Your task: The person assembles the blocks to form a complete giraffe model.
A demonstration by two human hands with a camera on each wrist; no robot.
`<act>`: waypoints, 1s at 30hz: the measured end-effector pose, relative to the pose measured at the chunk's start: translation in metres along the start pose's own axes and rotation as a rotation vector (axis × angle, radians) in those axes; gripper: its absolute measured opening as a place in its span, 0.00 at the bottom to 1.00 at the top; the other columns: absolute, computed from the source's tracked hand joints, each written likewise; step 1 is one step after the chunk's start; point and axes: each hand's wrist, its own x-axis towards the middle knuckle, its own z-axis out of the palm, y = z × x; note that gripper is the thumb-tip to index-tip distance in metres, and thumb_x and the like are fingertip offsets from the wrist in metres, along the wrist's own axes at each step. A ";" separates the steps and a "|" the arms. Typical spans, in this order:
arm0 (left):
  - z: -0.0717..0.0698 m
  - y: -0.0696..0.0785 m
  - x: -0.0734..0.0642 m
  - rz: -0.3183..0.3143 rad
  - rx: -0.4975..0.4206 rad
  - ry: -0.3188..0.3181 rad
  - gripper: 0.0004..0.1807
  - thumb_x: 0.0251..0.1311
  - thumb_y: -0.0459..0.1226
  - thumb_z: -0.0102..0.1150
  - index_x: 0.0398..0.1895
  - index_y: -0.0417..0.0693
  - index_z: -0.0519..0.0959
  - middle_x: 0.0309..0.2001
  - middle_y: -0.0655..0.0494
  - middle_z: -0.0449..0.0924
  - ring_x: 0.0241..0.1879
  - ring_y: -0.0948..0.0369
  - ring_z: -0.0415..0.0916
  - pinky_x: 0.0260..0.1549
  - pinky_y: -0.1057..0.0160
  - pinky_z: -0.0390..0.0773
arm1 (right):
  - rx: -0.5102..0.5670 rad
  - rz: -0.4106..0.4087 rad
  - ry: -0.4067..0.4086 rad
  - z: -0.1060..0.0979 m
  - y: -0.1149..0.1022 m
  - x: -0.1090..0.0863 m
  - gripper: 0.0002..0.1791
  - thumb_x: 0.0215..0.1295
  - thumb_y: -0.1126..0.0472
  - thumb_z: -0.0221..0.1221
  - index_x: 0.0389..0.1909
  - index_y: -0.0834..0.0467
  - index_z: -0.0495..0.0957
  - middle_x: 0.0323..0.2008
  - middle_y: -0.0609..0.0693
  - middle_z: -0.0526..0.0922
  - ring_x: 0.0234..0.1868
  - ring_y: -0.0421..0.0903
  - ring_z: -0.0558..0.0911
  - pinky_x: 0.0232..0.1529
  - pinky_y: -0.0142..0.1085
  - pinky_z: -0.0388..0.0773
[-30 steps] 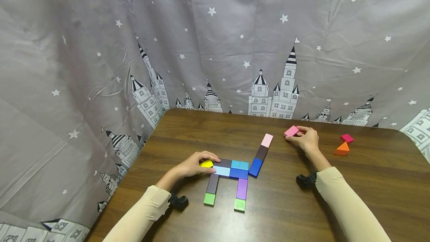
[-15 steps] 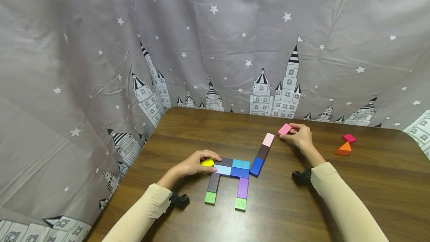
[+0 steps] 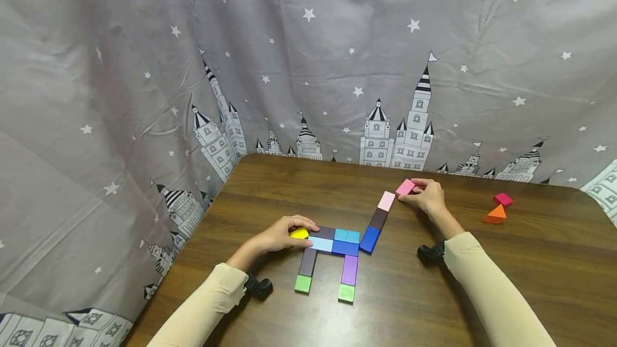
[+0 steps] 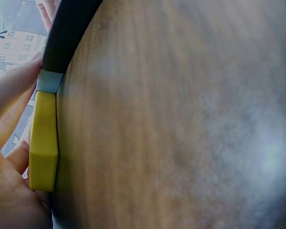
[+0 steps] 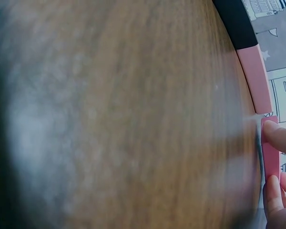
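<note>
At the head view's right, my right hand [image 3: 426, 197] pinches a pink rectangular block [image 3: 405, 187] between thumb and fingers. The right wrist view shows this block's end close to the light pink block [image 5: 256, 78]. That one tops a slanted row with a dark brown block [image 3: 378, 219] and a blue block [image 3: 370, 239]. My left hand [image 3: 281, 233] arches around a yellow block [image 4: 44, 138], with its thumb on the light blue block [image 3: 321, 244] and a fingertip on the dark grey block [image 3: 325, 233]. The hand covers part of the yellow block.
Beside the light blue block are a teal block [image 3: 347, 236] and another blue block [image 3: 345, 248]. Two legs below end in green blocks [image 3: 302, 284]. An orange triangle [image 3: 495, 215] and a crimson block [image 3: 503, 199] lie far right on the wooden table [image 3: 409, 293].
My right hand has moved left with the pink block, bringing it up to the end of the light pink block. The left hand has stayed at the yellow block.
</note>
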 end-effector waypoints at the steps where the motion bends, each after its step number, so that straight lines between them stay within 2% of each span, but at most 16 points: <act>1: 0.000 0.000 0.000 0.001 -0.002 0.000 0.20 0.60 0.36 0.70 0.56 0.43 0.83 0.58 0.49 0.79 0.60 0.50 0.71 0.57 0.53 0.70 | -0.002 -0.001 0.000 0.000 0.001 0.000 0.36 0.45 0.67 0.78 0.58 0.72 0.76 0.52 0.68 0.81 0.54 0.58 0.81 0.56 0.45 0.74; 6: 0.001 -0.002 0.001 0.010 -0.003 -0.001 0.20 0.60 0.36 0.69 0.55 0.41 0.83 0.58 0.48 0.79 0.60 0.49 0.71 0.57 0.51 0.70 | -0.011 -0.007 -0.004 0.002 0.003 0.001 0.36 0.45 0.66 0.78 0.57 0.73 0.76 0.51 0.68 0.81 0.54 0.59 0.81 0.56 0.45 0.74; 12: 0.000 0.000 0.000 0.005 0.001 -0.004 0.19 0.61 0.36 0.70 0.55 0.43 0.83 0.58 0.50 0.79 0.60 0.51 0.72 0.56 0.55 0.71 | 0.011 0.002 -0.018 0.000 0.001 0.000 0.38 0.46 0.67 0.77 0.60 0.73 0.74 0.52 0.68 0.80 0.56 0.60 0.80 0.59 0.47 0.72; 14: 0.000 0.001 0.000 0.005 0.006 -0.008 0.19 0.61 0.37 0.69 0.55 0.43 0.83 0.58 0.51 0.79 0.60 0.52 0.72 0.57 0.56 0.70 | 0.029 0.008 -0.027 -0.001 0.001 -0.001 0.39 0.47 0.66 0.77 0.61 0.73 0.73 0.54 0.68 0.80 0.57 0.59 0.79 0.57 0.43 0.74; 16: -0.001 0.001 0.000 0.014 0.008 -0.006 0.19 0.61 0.37 0.69 0.55 0.43 0.83 0.58 0.51 0.79 0.60 0.52 0.72 0.57 0.57 0.71 | 0.051 0.016 -0.030 -0.001 0.001 -0.001 0.39 0.48 0.65 0.77 0.62 0.72 0.73 0.54 0.69 0.80 0.56 0.58 0.80 0.52 0.34 0.76; 18: -0.001 0.001 0.000 0.017 0.012 -0.006 0.19 0.61 0.37 0.69 0.55 0.43 0.83 0.58 0.50 0.79 0.60 0.52 0.72 0.56 0.56 0.71 | 0.072 0.015 -0.024 -0.002 0.002 -0.002 0.38 0.50 0.65 0.76 0.62 0.73 0.73 0.53 0.69 0.80 0.52 0.52 0.83 0.45 0.26 0.76; 20: -0.001 0.001 0.001 0.024 0.011 -0.003 0.19 0.61 0.36 0.69 0.55 0.43 0.83 0.58 0.49 0.79 0.59 0.51 0.72 0.56 0.55 0.71 | 0.104 0.012 -0.013 -0.002 0.003 -0.002 0.36 0.52 0.65 0.75 0.61 0.74 0.73 0.50 0.70 0.81 0.44 0.43 0.85 0.38 0.19 0.73; 24: -0.001 0.002 0.000 0.012 0.003 0.000 0.19 0.61 0.36 0.69 0.55 0.42 0.83 0.58 0.49 0.79 0.60 0.50 0.72 0.56 0.54 0.71 | 0.135 0.001 0.009 -0.003 0.005 -0.001 0.31 0.55 0.67 0.73 0.57 0.76 0.75 0.44 0.69 0.83 0.30 0.26 0.76 0.33 0.17 0.71; 30: 0.000 0.002 0.000 0.014 0.001 -0.001 0.19 0.60 0.36 0.70 0.55 0.42 0.83 0.58 0.48 0.79 0.60 0.50 0.72 0.57 0.54 0.71 | 0.144 0.001 0.020 -0.003 0.006 -0.001 0.28 0.55 0.68 0.71 0.56 0.76 0.76 0.43 0.68 0.84 0.28 0.24 0.74 0.31 0.19 0.72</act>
